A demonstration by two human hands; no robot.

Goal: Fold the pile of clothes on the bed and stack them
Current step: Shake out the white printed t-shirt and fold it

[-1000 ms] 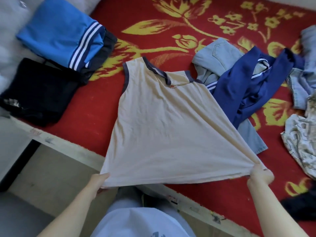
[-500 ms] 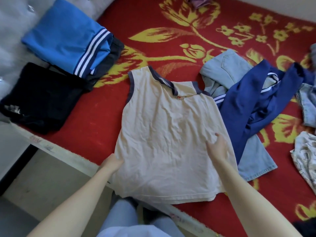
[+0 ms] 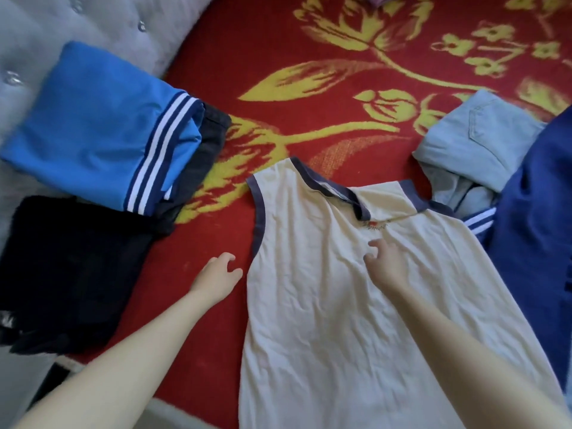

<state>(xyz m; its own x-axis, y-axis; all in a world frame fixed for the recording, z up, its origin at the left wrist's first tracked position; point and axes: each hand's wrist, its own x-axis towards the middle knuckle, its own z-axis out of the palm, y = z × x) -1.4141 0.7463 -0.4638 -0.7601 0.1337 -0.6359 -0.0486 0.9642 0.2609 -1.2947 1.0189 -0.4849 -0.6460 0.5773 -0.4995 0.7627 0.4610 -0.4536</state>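
A cream sleeveless shirt [image 3: 334, 320] with navy trim lies spread flat on the red bedcover, collar away from me. My right hand [image 3: 387, 264] is over its chest just below the collar, fingers loosely bent, holding nothing. My left hand [image 3: 216, 277] hovers over the bedcover just left of the shirt's armhole, fingers relaxed and empty. At the left lie a folded blue garment [image 3: 93, 134] with white stripes atop a dark one, and a folded black garment [image 3: 68, 270].
A light denim garment [image 3: 476, 140] and a navy jacket [image 3: 538, 227] lie unfolded at the right, touching the shirt's shoulder. The red bedcover [image 3: 309, 125] has yellow flowers. A grey tufted headboard [image 3: 93, 23] runs along the upper left.
Both hands have let go of the shirt's hem and moved up towards the collar. The shirt now lies flat on the bed. The view has moved closer.
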